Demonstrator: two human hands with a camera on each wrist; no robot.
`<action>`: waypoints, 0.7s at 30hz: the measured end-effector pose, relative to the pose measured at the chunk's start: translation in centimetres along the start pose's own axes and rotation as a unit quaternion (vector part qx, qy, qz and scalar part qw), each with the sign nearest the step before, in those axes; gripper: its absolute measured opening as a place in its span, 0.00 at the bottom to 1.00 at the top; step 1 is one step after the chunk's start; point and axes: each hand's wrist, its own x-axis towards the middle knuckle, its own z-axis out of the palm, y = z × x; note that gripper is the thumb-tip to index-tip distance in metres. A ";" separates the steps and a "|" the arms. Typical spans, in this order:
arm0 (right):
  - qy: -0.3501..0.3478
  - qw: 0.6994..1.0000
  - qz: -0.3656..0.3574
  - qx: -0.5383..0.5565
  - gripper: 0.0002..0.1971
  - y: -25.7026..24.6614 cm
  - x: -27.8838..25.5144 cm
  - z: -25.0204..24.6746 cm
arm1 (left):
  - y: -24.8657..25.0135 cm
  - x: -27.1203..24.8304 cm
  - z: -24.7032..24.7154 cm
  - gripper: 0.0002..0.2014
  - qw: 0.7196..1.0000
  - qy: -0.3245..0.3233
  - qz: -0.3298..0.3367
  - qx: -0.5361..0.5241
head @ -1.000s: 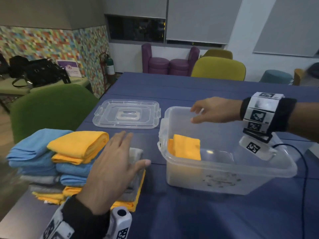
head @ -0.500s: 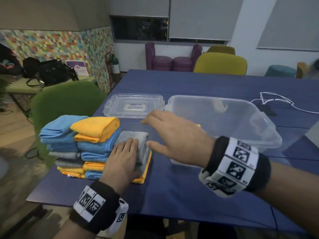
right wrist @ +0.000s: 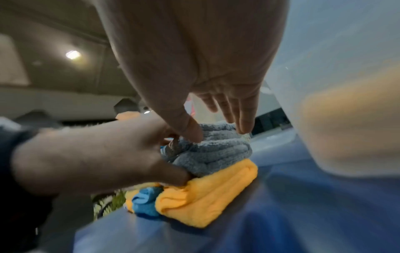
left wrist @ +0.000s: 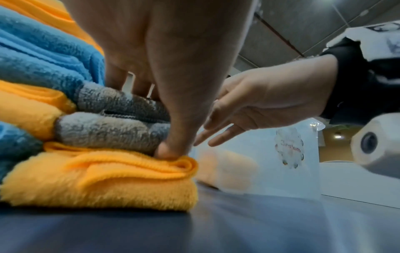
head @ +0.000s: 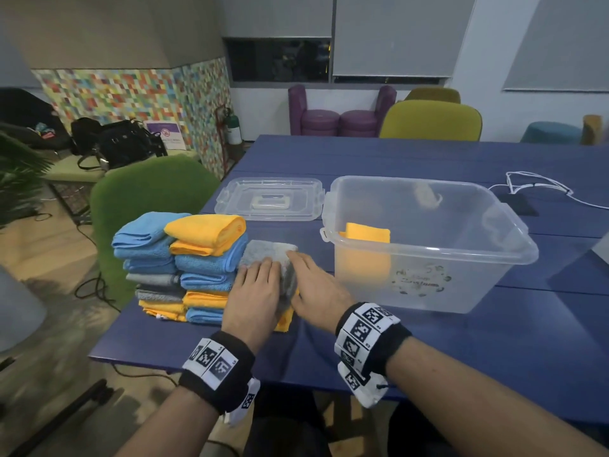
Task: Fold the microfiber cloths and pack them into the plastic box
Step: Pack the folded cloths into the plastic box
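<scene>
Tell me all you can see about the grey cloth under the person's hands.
The grey cloth is fluffy microfiber, folded into thick layers, lying on a folded yellow cloth at the stacks' right edge, beside the plastic box. The left hand rests on top, thumb tucked under its edge; the right hand touches its right side with straight fingers.

cloths (head: 184, 265) left of box (head: 425, 258) — lid (head: 268, 199) behind

Green chair (head: 145, 189), white cable (head: 540, 189).
</scene>
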 end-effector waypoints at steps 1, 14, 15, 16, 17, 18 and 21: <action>0.003 0.999 0.023 0.042 0.34 -0.1 0.1 0.1 | 0.0 0.0 0.1 0.35 1.000 0.010 -0.006 -0.006; 0.098 0.954 0.051 0.279 0.21 0.5 0.3 0.6 | 0.6 -1.7 -2.5 0.27 0.933 0.156 -0.144 -0.289; 0.106 0.955 0.035 0.274 0.24 0.7 0.3 0.8 | 0.6 -1.7 -3.2 0.24 0.917 0.168 -0.159 -0.325; 0.112 0.960 0.017 0.254 0.28 0.7 0.1 0.9 | 0.5 -1.7 -4.1 0.21 0.901 0.182 -0.168 -0.356; 0.117 0.968 -0.001 0.222 0.32 0.4 -0.2 0.7 | 0.3 -1.7 -5.1 0.20 0.886 0.194 -0.171 -0.384; 0.126 0.974 -0.021 0.185 0.36 0.0 -0.7 0.3 | 0.1 -1.7 -6.3 0.19 0.874 0.203 -0.169 -0.408; 0.163 0.978 -0.076 0.105 0.43 -1.5 -2.4 -1.7 | -0.9 -1.4 -10.3 0.17 0.856 0.210 -0.132 -0.453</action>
